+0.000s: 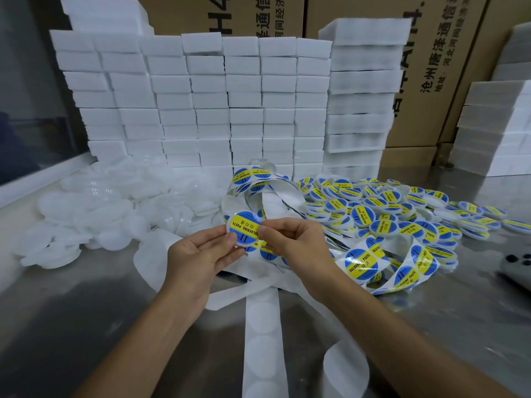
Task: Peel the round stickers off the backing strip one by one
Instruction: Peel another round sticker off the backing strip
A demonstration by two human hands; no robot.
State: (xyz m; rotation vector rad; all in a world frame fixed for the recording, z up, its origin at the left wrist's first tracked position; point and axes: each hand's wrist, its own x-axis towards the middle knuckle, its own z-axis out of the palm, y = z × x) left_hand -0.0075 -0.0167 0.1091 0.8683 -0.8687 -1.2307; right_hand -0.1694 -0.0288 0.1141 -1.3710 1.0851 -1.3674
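A round blue-and-yellow "Soldering Paste" sticker (244, 228) lies on a clear round lid, held up over the steel table between both hands. My left hand (201, 254) grips the lid's lower left edge with thumb and fingers. My right hand (293, 242) pinches its right edge. The white backing strip (263, 334) runs from under my hands toward me, with empty round outlines on it. A part of the strip that carries stickers (402, 268) curls to the right of my right hand.
A heap of labelled lids (402, 214) lies at the right. Plain clear lids (94, 214) are piled at the left. Stacks of white boxes (230, 110) form a wall behind, with cardboard cartons (431, 67) further back. A dark device (517, 268) sits at the right edge.
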